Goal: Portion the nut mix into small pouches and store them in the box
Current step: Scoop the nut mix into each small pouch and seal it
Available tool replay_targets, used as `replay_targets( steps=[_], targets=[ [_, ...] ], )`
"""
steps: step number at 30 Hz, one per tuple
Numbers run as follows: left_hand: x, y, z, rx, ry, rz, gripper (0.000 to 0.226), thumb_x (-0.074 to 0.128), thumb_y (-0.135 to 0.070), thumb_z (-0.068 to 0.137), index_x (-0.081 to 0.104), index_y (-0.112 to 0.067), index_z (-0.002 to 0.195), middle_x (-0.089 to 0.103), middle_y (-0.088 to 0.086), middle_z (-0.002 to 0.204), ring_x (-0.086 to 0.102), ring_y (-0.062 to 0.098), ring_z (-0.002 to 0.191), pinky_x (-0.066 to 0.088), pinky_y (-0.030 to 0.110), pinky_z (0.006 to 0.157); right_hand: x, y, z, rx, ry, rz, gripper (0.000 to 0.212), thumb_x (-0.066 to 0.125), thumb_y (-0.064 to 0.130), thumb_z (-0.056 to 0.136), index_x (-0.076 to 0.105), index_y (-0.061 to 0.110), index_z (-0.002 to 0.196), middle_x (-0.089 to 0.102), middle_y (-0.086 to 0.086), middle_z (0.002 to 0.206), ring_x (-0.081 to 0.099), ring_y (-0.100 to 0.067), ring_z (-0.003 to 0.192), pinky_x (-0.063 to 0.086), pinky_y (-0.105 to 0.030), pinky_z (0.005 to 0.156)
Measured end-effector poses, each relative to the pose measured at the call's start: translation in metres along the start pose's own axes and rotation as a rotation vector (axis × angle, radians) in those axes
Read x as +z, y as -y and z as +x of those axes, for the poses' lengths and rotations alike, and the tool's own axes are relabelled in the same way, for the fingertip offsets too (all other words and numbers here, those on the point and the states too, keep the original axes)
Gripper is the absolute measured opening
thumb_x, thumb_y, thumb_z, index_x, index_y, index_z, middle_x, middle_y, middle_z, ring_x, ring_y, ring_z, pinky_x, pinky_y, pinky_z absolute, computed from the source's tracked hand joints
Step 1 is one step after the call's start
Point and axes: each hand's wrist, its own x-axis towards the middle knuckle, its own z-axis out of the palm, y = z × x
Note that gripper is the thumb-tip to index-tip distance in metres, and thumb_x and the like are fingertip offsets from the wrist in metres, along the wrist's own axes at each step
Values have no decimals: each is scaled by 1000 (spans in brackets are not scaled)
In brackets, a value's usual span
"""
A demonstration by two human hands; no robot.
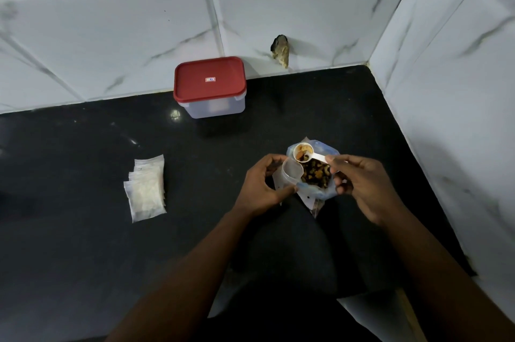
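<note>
Black countertop (83, 230), white tiles behind: your right hand (359, 185) pinches a loaded white scoop (306, 153) over the nut mix bag (316, 177). Your left hand (262, 185) holds a small pouch (291, 173) open at centre frame. Filling is underway; next, tip carefully. Lidded box (210, 88) waits above, spare pouches (146, 188) left.

The nut mix (316, 176), dark and brown pieces, is seen inside a clear, blue-tinted bag (320, 192) with its mouth open, near the front right of the bench (83, 230). A small white scoop (303, 153), heaped with mix, is held above the bag's mouth by the right hand (356, 183). Just beside it, 1 small clear pouch (291, 173) is held upright, mouth open, by the left hand (262, 183). A fanned pile of flat, translucent pouches (146, 188) is laid well apart to the left. The box (214, 107), translucent with a red lid (209, 81) shut on it, is set at the bench's back edge
</note>
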Motion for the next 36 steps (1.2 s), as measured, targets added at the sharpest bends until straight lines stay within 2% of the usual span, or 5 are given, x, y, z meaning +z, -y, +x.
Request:
replay_targets(
  steps=[7, 13, 24, 31, 36],
  targets=[
    [1, -3, 2, 25, -26, 3, 52, 88, -15, 80, 63, -20, 126, 70, -8, 123, 66, 8, 118, 56, 33, 100, 2, -12, 0, -617, 41, -734, 13, 76, 27, 87, 79, 21, 98, 71, 12, 90, 66, -1, 84, 53, -18, 75],
    [3, -3, 1, 24, -33, -18, 51, 87, -13, 81, 63, -17, 126, 70, -8, 123, 66, 8, 118, 55, 29, 99, 4, -27, -5, -867, -23, -796, 22, 68, 25, 89, 78, 10, 102, 66, 0, 97, 60, -9, 89, 53, -24, 75],
    [2, 1, -4, 14, -46, -21, 49, 85, -9, 81, 62, -17, 124, 69, -9, 121, 66, 8, 116, 55, 25, 96, -4, -29, 0, -177, -204, -11, 5, 74, 17, 90, 77, 17, 94, 76, -5, 85, 72, -16, 81, 60, -39, 76],
    [6, 12, -11, -47, -17, -22, 55, 83, -6, 80, 58, -21, 126, 67, -8, 123, 65, 8, 117, 57, 31, 97, -16, -33, 22, -603, -146, -799, 16, 80, 10, 84, 79, 12, 100, 68, 4, 84, 66, -9, 76, 47, -16, 70],
    [8, 14, -12, -26, -11, -1, 55, 83, -6, 79, 59, -18, 127, 67, -8, 124, 66, 9, 118, 57, 34, 99, 0, -30, 41, -685, -56, -972, 9, 70, 11, 90, 78, 8, 92, 70, -9, 95, 66, -21, 88, 55, -40, 78]
  ],
)
